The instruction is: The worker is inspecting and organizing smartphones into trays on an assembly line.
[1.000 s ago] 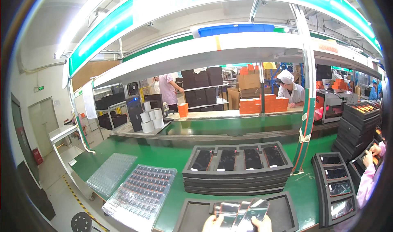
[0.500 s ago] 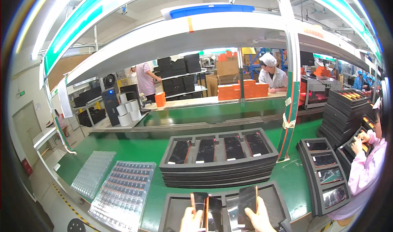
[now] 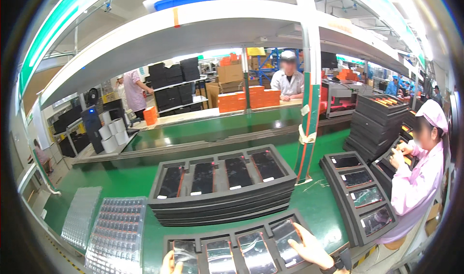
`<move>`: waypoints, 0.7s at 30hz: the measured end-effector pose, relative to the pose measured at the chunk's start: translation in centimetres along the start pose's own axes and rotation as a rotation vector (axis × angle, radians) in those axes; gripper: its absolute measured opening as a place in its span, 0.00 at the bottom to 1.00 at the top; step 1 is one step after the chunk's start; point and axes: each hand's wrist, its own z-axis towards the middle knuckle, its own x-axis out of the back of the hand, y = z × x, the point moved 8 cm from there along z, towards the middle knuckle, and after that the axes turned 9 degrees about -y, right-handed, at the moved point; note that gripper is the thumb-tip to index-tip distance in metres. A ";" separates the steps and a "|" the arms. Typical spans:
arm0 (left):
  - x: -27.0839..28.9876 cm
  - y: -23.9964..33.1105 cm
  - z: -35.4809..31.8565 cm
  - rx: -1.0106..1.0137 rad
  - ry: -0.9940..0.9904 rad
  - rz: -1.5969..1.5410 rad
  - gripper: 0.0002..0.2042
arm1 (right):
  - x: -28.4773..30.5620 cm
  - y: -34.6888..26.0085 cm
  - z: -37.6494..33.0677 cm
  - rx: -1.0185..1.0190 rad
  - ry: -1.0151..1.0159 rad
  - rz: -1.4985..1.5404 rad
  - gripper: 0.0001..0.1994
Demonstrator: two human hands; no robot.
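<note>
A black foam tray lies at the near edge, with smartphones in its slots. My left hand grips the side of the leftmost phone, its thumb over the face. Two middle phones, one beside the other, lie flat with shiny film on them. My right hand is at the rightmost phone, fingers apart, the thumb over its face and the fingertips by its upper right corner. The lower part of the left hand is cut off by the picture's edge.
Behind stands a stack of foam trays with phones on top. Clear plastic trays lie left on the green bench. At right are another tray stack and a co-worker in pink. A post rises beyond the stack.
The view has swung right. The phones that both hands held raised over the near tray now lie in its outer slots. My right hand's fingers have spread; my hands are farther apart.
</note>
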 end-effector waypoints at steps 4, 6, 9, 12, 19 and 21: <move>3.3 5.9 -2.3 -0.230 0.193 0.831 0.11 | 3.0 -4.2 -1.6 0.146 0.113 -0.241 0.29; 4.8 4.9 -1.5 -0.170 0.203 0.716 0.14 | 5.0 -1.7 -2.3 0.120 0.219 -0.496 0.28; 4.9 0.7 -1.8 0.127 0.065 0.118 0.18 | 5.7 2.7 -2.3 -0.191 -0.071 -0.228 0.34; 6.5 -0.9 -2.6 0.243 0.049 -0.246 0.19 | 5.6 3.9 -4.1 -0.447 -0.152 0.228 0.35; -1.8 7.2 -1.1 0.078 -0.287 -0.641 0.34 | 9.6 5.9 -14.3 -0.440 0.212 0.774 0.26; -4.6 11.7 1.0 -0.120 -0.500 -0.962 0.36 | 11.7 6.8 -17.0 -0.222 0.380 0.913 0.26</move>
